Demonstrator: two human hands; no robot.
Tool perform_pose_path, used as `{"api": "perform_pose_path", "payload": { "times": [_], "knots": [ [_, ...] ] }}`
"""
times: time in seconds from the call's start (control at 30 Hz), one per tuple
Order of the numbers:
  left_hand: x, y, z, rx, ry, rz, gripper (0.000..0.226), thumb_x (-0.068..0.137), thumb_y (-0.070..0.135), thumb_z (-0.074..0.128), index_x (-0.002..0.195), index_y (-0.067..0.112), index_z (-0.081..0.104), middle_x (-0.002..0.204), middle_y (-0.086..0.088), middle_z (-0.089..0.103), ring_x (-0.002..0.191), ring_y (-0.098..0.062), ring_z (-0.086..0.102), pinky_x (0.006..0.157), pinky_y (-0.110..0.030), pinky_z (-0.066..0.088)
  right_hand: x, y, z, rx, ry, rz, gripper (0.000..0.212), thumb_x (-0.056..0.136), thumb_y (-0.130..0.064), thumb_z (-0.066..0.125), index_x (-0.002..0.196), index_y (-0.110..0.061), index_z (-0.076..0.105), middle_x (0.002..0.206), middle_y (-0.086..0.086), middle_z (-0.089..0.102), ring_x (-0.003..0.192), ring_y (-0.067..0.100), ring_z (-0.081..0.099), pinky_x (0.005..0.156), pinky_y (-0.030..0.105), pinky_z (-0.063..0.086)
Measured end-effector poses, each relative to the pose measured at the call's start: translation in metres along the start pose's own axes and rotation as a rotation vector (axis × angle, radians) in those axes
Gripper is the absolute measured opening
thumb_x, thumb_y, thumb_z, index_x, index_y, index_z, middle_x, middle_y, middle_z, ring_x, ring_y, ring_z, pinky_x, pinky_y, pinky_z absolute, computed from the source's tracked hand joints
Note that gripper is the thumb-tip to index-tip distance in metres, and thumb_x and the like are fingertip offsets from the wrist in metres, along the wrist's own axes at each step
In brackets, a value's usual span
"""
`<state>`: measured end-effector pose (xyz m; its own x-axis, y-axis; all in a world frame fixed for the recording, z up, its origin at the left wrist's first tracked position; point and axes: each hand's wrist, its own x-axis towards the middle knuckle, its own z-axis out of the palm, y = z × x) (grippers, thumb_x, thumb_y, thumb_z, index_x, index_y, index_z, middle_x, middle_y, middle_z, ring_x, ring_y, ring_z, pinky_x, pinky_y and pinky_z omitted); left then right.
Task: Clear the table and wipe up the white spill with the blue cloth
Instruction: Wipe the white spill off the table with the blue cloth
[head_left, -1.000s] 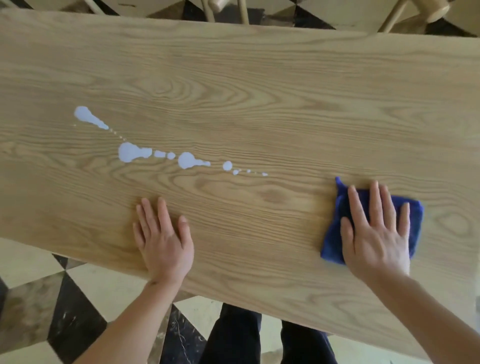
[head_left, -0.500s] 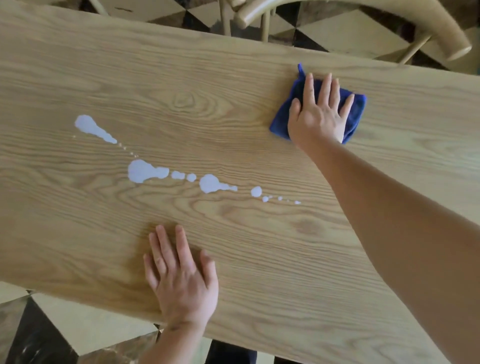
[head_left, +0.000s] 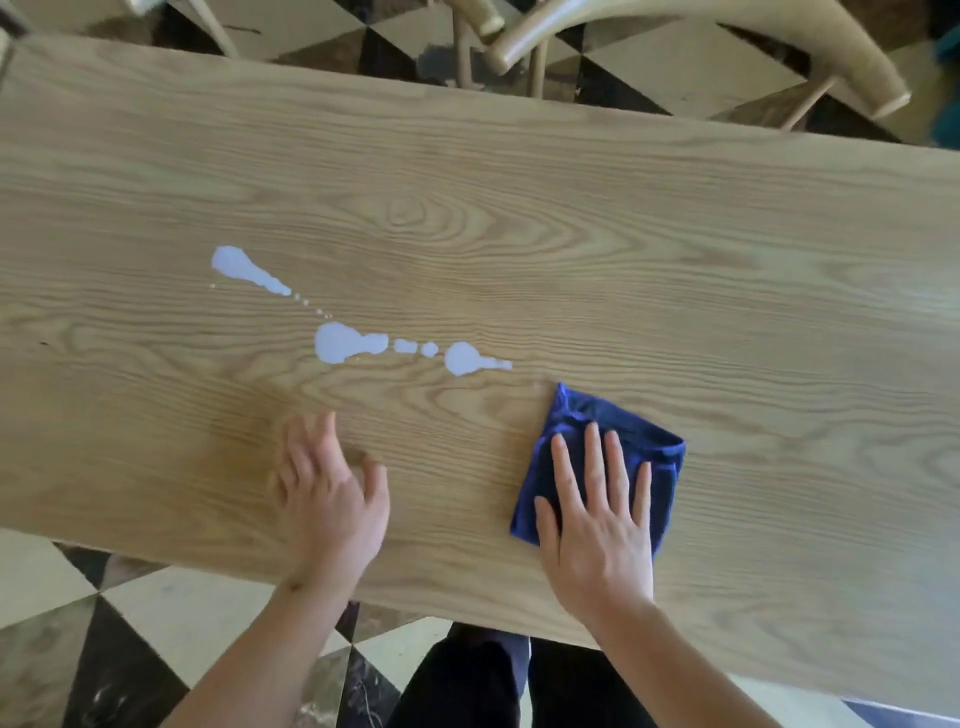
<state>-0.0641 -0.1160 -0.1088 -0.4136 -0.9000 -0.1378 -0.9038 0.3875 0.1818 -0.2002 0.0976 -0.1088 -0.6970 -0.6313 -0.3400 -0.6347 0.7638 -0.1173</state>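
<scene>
**Cloth pressed flat just short of the spill**

Checkered floor tiles (head_left: 171, 613), dark and pale, showed below the near edge of the wooden surface (head_left: 675, 270), with dark trouser legs (head_left: 467, 680) between the two forearms. Nearest on the wood, the left hand (head_left: 332, 499) lay palm down with its fingers spread and a little blurred, gripping nothing. To its right, well apart from it, the right hand (head_left: 597, 525) lay flat with the fingers stretched out, pressing down on the blue cloth (head_left: 618, 426); its grip was open, the palm and fingers resting on the fabric rather than curled around it. The cloth was folded into a rough square, and its far corner pointed toward the white spill (head_left: 348, 343). That spill ran as a broken line of puddles and small drops from the far left toward the cloth, its nearest thin tail ending just beyond the cloth's corner without touching it. Beyond the far edge stood pale wooden chairs (head_left: 701, 31) on the same tiles.
</scene>
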Motion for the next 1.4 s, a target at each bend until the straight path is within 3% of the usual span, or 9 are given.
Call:
{"api": "perform_pose_path", "payload": {
  "times": [0.1,0.37,0.8,1.2,1.4],
  "knots": [
    [0.006,-0.017,0.002,0.05,0.011,-0.066,0.063,0.089,0.031,0.041,0.147,0.011,0.031,0.161,-0.018,0.023,0.151,-0.036,0.02,0.119,-0.056,0.023,-0.011,0.0,0.002,-0.023,-0.046,-0.021,0.068,0.097,-0.048,0.036,0.156,-0.024,0.012,0.163,0.013,0.016,0.152,0.031,0.01,0.119,0.059,0.012],
    [0.006,-0.02,0.01,0.099,-0.004,-0.058,0.066,0.088,0.032,0.039,0.149,0.009,0.029,0.163,-0.019,0.019,0.153,-0.034,0.014,0.122,-0.052,0.014,0.025,-0.014,-0.006,-0.084,-0.034,-0.037,0.07,0.095,-0.049,0.034,0.157,-0.023,0.013,0.164,0.014,0.011,0.152,0.032,0.005,0.119,0.061,0.009],
    [0.007,-0.023,0.01,0.107,-0.005,-0.053,0.068,0.087,0.036,0.036,0.149,0.008,0.033,0.163,-0.018,0.02,0.153,-0.033,0.013,0.122,-0.053,0.015,0.227,-0.063,-0.063,0.039,0.095,-0.071,0.064,0.096,-0.056,0.025,0.155,-0.035,0.014,0.166,0.0,0.005,0.153,0.023,0.001,0.121,0.057,0.001],
    [0.008,-0.027,0.022,0.095,0.08,-0.019,0.067,0.085,0.036,0.038,0.147,0.011,0.034,0.163,-0.017,0.023,0.152,-0.032,0.017,0.121,-0.053,0.018,0.249,-0.077,-0.059,0.098,0.233,0.025,0.067,0.095,-0.059,0.021,0.156,-0.031,0.014,0.166,-0.002,0.004,0.153,0.022,-0.001,0.122,0.054,-0.003],
    [0.006,-0.027,0.023,0.072,0.086,0.007,0.066,0.087,0.036,0.038,0.148,0.011,0.034,0.163,-0.016,0.023,0.153,-0.031,0.016,0.121,-0.053,0.018,0.232,-0.12,-0.044,0.245,0.284,0.285,0.067,0.096,-0.055,0.02,0.157,-0.027,0.013,0.166,0.001,0.001,0.153,0.024,-0.004,0.12,0.056,-0.007]
  ]
}}
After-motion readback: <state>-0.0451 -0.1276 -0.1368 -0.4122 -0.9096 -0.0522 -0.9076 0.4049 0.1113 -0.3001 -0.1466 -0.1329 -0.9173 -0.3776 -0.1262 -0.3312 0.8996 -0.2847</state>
